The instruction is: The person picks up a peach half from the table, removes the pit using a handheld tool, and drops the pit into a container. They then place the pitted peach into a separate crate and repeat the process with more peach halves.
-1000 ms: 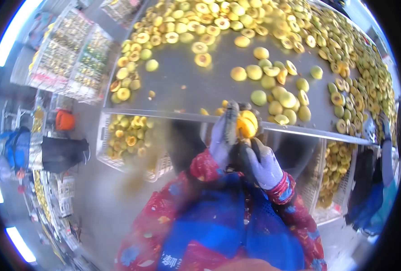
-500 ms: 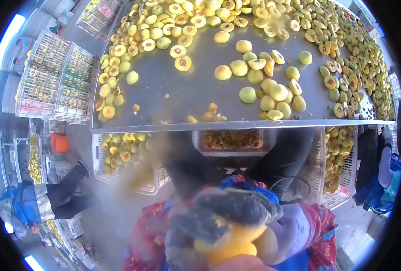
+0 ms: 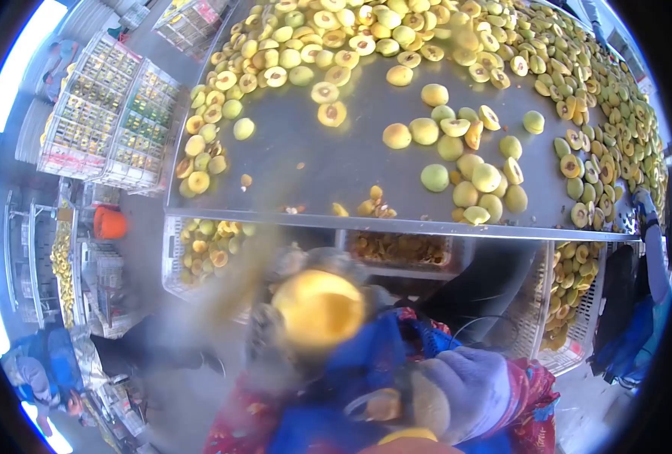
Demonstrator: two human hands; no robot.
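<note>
A hollowed yellow peach half (image 3: 318,306) is in my left hand (image 3: 262,325), raised in front of the table edge. The dark glove's fingers wrap round it, blurred by motion. Low in front of my body is my right hand (image 3: 429,401), in a pale glove below a purple sleeve. Its fingers are bent round a small loop-like thing (image 3: 362,407) that I cannot make out. Part of a yellow object (image 3: 408,436) shows below that hand, at the bottom edge. My two hands are apart.
A metal table (image 3: 290,170) carries many peach halves (image 3: 483,178). Below its edge stand a tub of scraps (image 3: 400,248) and crates of fruit (image 3: 171,257) (image 3: 552,325). Stacked crates (image 3: 86,121) and an orange bucket (image 3: 110,222) are left; people work on both sides.
My left hand has moved up and left, away from my right hand, with the peach half in it. The view has shifted slightly. At right, a person's hand now reaches the table edge.
</note>
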